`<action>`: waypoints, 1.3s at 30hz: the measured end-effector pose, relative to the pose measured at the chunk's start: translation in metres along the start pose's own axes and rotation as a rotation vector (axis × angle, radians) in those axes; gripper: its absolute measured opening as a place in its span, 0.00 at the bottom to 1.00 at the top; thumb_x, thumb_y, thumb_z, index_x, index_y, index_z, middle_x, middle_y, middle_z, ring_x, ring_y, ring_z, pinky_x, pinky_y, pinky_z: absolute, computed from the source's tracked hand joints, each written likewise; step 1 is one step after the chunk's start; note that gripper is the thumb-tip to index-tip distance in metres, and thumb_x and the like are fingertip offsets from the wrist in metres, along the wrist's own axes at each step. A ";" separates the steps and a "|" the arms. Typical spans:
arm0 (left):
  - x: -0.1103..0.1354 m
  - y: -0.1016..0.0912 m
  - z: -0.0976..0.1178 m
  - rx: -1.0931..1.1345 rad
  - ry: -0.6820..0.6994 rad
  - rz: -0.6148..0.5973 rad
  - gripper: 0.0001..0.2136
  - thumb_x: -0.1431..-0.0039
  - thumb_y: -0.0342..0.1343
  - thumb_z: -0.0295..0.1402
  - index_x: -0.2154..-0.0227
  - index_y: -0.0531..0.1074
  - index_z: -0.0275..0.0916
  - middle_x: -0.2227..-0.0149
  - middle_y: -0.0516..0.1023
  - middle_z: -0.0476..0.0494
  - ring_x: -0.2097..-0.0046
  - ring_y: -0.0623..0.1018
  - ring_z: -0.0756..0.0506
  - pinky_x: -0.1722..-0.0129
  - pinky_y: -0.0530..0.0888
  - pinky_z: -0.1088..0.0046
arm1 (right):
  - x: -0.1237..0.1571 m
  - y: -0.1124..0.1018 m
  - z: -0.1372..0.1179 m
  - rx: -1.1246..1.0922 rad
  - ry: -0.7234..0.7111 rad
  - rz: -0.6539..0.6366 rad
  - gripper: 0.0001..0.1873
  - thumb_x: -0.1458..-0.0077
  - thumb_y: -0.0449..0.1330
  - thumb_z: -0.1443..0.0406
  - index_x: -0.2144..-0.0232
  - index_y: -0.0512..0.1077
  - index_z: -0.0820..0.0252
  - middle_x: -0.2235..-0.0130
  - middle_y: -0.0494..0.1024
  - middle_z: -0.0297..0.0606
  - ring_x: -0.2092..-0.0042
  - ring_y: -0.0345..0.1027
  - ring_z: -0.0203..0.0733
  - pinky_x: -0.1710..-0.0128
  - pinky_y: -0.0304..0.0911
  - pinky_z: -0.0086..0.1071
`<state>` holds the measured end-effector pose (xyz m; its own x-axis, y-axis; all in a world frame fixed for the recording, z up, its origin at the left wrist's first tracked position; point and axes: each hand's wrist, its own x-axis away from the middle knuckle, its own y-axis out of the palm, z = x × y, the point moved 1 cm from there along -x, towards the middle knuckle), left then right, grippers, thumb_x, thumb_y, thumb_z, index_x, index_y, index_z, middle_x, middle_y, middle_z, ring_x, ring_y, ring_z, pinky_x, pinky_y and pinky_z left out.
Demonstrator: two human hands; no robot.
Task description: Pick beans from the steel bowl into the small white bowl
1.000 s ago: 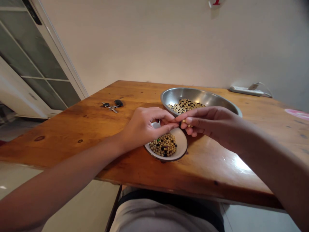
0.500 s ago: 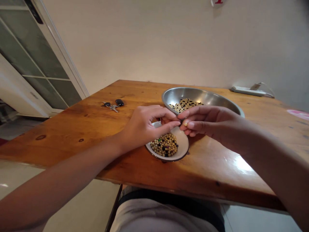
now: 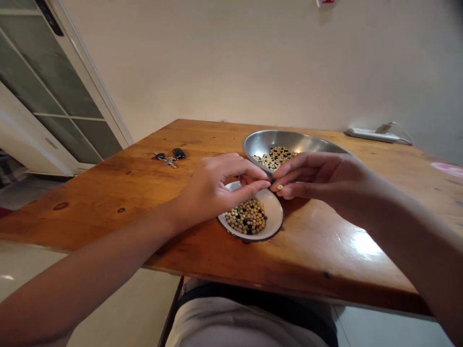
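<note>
My right hand (image 3: 327,178) holds a small pale wooden bead (image 3: 279,187) between thumb and fingertips, and a dark hole shows in it. Facing it, my left hand (image 3: 220,185) is pinched closed; what sits between its thumb and forefinger is too small to make out. The two sets of fingertips nearly meet above the far rim of a white bowl (image 3: 275,212). Pale beads (image 3: 246,218) fill its bottom, mixed with black ones and a green one. Behind my hands, a wide steel bowl (image 3: 311,140) carries more pale and black beads (image 3: 277,156).
Keys with a black fob (image 3: 178,153) lie on the wooden table (image 3: 202,255), left of the bowls. A white power strip (image 3: 372,135) with a plugged-in adapter rests along the wall at back right. A pink-and-white patch (image 3: 448,169) shows at the right edge.
The bead has turned in my right fingers so its hole shows. My right fingers have shifted slightly; my left hand stays nearly still.
</note>
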<state>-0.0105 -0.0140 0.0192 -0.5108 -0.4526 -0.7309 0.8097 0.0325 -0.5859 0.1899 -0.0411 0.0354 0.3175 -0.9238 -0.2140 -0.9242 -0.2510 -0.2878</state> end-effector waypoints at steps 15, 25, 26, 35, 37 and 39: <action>0.000 0.003 0.000 -0.114 0.115 -0.001 0.04 0.43 0.57 0.32 0.67 0.77 0.44 0.69 0.80 0.47 0.65 0.76 0.49 0.64 0.72 0.72 | 0.012 0.004 0.001 0.395 -0.182 0.270 0.08 0.54 0.66 0.59 0.70 0.77 0.55 0.68 0.80 0.34 0.64 0.76 0.41 0.60 0.74 0.36; 0.000 0.008 -0.001 0.067 -0.046 -0.044 0.06 0.44 0.58 0.35 0.70 0.77 0.38 0.72 0.79 0.48 0.70 0.76 0.51 0.66 0.71 0.76 | 0.022 0.014 -0.006 0.671 -0.339 0.386 0.04 0.48 0.63 0.63 0.68 0.77 0.53 0.67 0.81 0.31 0.66 0.76 0.39 0.62 0.75 0.36; 0.000 0.008 -0.001 0.087 -0.072 -0.048 0.07 0.44 0.59 0.35 0.70 0.77 0.38 0.71 0.79 0.48 0.69 0.76 0.51 0.66 0.71 0.77 | 0.022 0.014 -0.006 0.701 -0.356 0.391 0.04 0.47 0.62 0.63 0.68 0.77 0.53 0.67 0.81 0.31 0.67 0.75 0.39 0.62 0.74 0.35; -0.002 0.009 -0.001 0.136 -0.168 -0.076 0.08 0.45 0.59 0.37 0.70 0.77 0.37 0.71 0.80 0.48 0.68 0.77 0.51 0.67 0.72 0.77 | 0.023 0.016 -0.004 0.825 -0.415 0.409 0.06 0.45 0.60 0.65 0.67 0.77 0.48 0.66 0.81 0.30 0.63 0.76 0.42 0.61 0.70 0.37; -0.001 0.009 -0.001 0.133 -0.169 -0.085 0.08 0.45 0.59 0.37 0.70 0.77 0.37 0.70 0.80 0.47 0.68 0.77 0.50 0.67 0.71 0.77 | 0.023 0.016 -0.004 0.842 -0.432 0.398 0.07 0.45 0.59 0.65 0.67 0.76 0.47 0.66 0.81 0.29 0.63 0.76 0.42 0.61 0.70 0.36; -0.001 0.010 -0.002 0.135 -0.167 -0.085 0.08 0.45 0.58 0.37 0.70 0.77 0.37 0.70 0.80 0.47 0.68 0.77 0.50 0.67 0.71 0.77 | 0.023 0.017 -0.004 0.841 -0.418 0.386 0.07 0.44 0.59 0.64 0.67 0.76 0.45 0.65 0.81 0.29 0.61 0.76 0.43 0.61 0.69 0.37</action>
<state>-0.0027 -0.0117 0.0138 -0.5332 -0.5905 -0.6058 0.8027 -0.1268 -0.5828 0.1811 -0.0681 0.0294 0.2265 -0.6833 -0.6941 -0.5812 0.4770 -0.6593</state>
